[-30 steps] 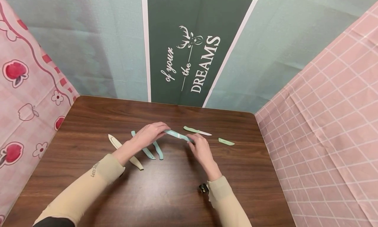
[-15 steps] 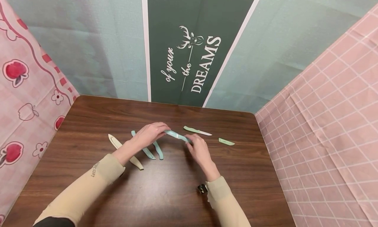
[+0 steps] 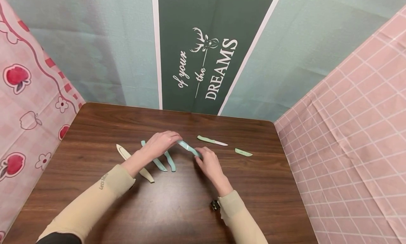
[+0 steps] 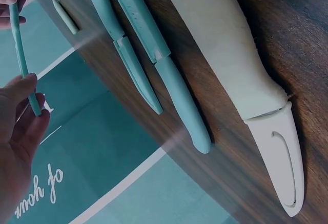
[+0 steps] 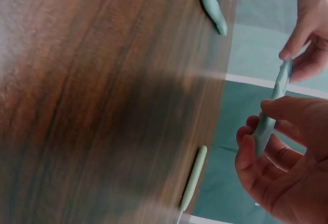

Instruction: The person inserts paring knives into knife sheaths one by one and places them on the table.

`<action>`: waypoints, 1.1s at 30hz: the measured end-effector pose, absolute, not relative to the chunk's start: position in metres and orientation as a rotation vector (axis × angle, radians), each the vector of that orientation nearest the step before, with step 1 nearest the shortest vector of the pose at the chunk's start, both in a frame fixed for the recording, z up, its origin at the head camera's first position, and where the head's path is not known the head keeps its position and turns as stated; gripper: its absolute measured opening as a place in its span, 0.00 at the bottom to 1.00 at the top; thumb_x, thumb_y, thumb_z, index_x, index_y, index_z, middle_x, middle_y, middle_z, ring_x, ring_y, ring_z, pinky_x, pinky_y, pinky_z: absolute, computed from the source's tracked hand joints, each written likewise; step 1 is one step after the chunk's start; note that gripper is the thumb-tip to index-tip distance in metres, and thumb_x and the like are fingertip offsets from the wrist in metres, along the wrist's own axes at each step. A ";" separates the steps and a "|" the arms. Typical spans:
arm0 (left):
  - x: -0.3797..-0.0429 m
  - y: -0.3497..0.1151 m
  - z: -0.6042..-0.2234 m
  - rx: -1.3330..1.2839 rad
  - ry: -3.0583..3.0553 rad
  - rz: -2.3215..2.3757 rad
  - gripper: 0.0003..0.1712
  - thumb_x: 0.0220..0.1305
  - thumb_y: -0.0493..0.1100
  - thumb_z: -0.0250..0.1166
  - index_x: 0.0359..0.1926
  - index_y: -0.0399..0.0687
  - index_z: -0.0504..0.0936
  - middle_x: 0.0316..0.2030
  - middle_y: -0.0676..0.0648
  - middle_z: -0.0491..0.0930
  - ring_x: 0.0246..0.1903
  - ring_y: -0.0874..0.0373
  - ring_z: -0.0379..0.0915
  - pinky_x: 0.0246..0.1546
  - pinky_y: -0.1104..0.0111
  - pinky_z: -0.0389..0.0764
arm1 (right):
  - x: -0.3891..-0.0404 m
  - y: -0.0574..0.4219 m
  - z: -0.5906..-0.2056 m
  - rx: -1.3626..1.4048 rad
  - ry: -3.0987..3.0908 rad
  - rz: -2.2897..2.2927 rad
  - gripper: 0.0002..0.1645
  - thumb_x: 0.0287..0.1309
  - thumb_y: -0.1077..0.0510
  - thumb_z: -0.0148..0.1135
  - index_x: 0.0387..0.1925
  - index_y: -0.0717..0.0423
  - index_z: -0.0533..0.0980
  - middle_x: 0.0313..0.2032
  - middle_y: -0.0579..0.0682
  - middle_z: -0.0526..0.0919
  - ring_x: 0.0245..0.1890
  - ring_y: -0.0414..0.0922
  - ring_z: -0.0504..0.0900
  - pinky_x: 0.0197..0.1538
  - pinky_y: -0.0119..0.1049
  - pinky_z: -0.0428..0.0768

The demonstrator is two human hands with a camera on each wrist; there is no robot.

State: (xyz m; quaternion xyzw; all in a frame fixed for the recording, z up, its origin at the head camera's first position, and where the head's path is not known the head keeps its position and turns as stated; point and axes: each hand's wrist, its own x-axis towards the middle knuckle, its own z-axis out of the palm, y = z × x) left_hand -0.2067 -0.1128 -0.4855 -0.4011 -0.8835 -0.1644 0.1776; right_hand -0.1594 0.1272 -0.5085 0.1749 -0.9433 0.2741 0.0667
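Observation:
My left hand (image 3: 161, 144) pinches the sheath of a light blue knife (image 3: 188, 147), held just above the table. My right hand (image 3: 210, 163) grips its handle; in the right wrist view the knife's handle (image 5: 265, 130) lies between thumb and fingers. A narrow whitish band shows where sheath meets handle. Under the left hand and wrist lie two more light blue knives (image 4: 184, 101), side by side and sheathed, and a cream knife (image 4: 220, 49) in its sheath (image 4: 279, 157). Beyond the right hand lies a green-handled knife (image 3: 207, 139) with its white blade bare.
A green sheath (image 3: 243, 152) lies apart, right of the green knife. All of it is on a brown wooden table (image 3: 177, 208). Cloth hangings (image 3: 133, 60) stand along the table's back and both sides.
My right hand has moved a little left and toward me with the handle, tilting the knife more steeply. The left hand has hardly moved, and the things on the table lie as before.

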 end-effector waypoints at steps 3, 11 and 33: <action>-0.208 -0.113 -0.487 -1.129 -2.509 -0.382 0.11 0.62 0.34 0.64 0.45 0.45 0.85 0.44 0.48 0.85 0.46 0.53 0.80 0.44 0.62 0.84 | -0.158 0.124 -0.510 0.529 -2.858 0.827 0.15 0.57 0.61 0.66 0.47 0.58 0.83 0.36 0.51 0.82 0.30 0.46 0.79 0.34 0.42 0.81; -0.211 -0.114 -0.490 -1.122 -2.500 -0.266 0.17 0.55 0.25 0.65 0.44 0.44 0.85 0.44 0.48 0.85 0.47 0.52 0.80 0.48 0.61 0.82 | -0.156 0.115 -0.516 0.490 -2.885 0.767 0.15 0.56 0.58 0.68 0.47 0.55 0.83 0.40 0.51 0.79 0.31 0.46 0.80 0.34 0.43 0.82; -0.218 -0.109 -0.505 -1.129 -2.624 -0.236 0.18 0.57 0.25 0.65 0.47 0.41 0.83 0.49 0.43 0.83 0.51 0.50 0.79 0.47 0.62 0.83 | -0.150 0.092 -0.531 0.503 -2.926 0.747 0.13 0.50 0.59 0.72 0.39 0.62 0.83 0.32 0.50 0.80 0.26 0.42 0.76 0.29 0.37 0.79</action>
